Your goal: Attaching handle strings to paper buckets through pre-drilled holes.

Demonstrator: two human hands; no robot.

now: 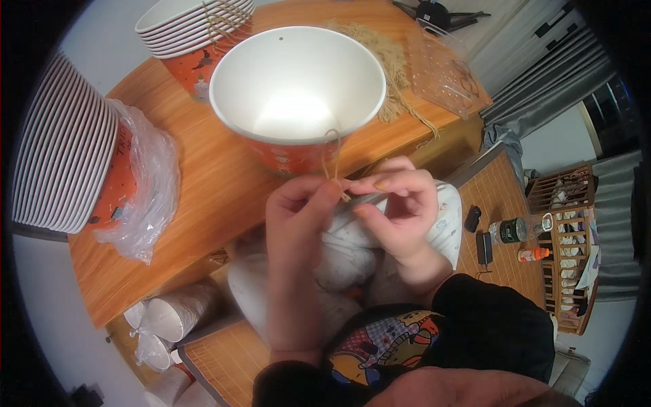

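An orange paper bucket [290, 157] with a white inside stands at the table's near edge, tilted open toward me. A thin tan cord [328, 159] loops through its near rim and hangs down the front. My left hand [298, 207] pinches the lower part of this cord between thumb and forefinger. Close beside it on the right is my right hand [401, 203], one fingertip against the left fingertips, its thumb held apart. The short cord end shows between the two hands. A small hole is visible in the bucket's far wall.
Stacked buckets with cords [196, 41] stand behind on the wooden table [196, 176]. Left is a taller bucket stack [64, 149] in clear plastic wrap [152, 197]. A bundle of tan cords [386, 64] and a clear plastic tray [441, 74] lie at the far right. Bagged white cups [180, 312] sit below.
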